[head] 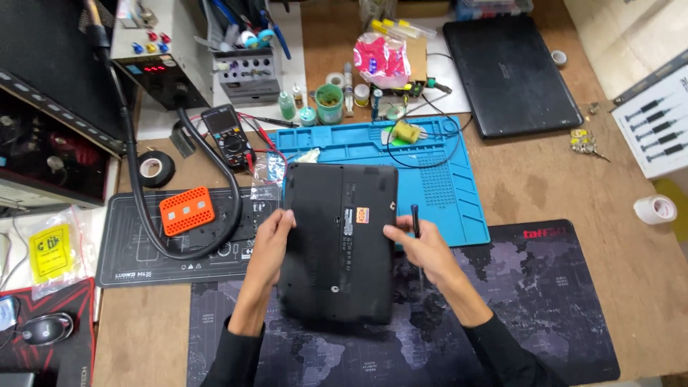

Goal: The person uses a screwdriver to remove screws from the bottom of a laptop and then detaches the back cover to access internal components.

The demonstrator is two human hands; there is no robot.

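I see a black laptop (pixel 338 240) lying bottom-up in the middle of the frame, its far edge resting over the near-left corner of a blue work mat (pixel 437 172) and its near edge over a dark desk mat (pixel 545 308) printed with a world map. My left hand (pixel 271 245) grips the laptop's left edge, fingers curled onto the case. My right hand (pixel 424 249) presses against the right edge while pinching a thin black screwdriver (pixel 416 219), whose shaft stands up just beside that edge. Left of the laptop, touching or nearly touching its corner, lies a dark grey mat (pixel 129 251) carrying an orange perforated tray (pixel 186 211) and a looping black hose (pixel 215 179). A multimeter (pixel 228 136) and a roll of black tape (pixel 155 168) sit farther up left, well apart from my hands. The upper centre is crowded with small bottles and a green cup (pixel 330 102) along the blue mat's far rim. A second closed laptop (pixel 510 75) lies at upper right. To the right of my right hand the map mat and bare wooden table (pixel 559 179) leave open room, up to a white tape roll (pixel 655 209) near the right edge. A mouse (pixel 44 328) sits at lower left.
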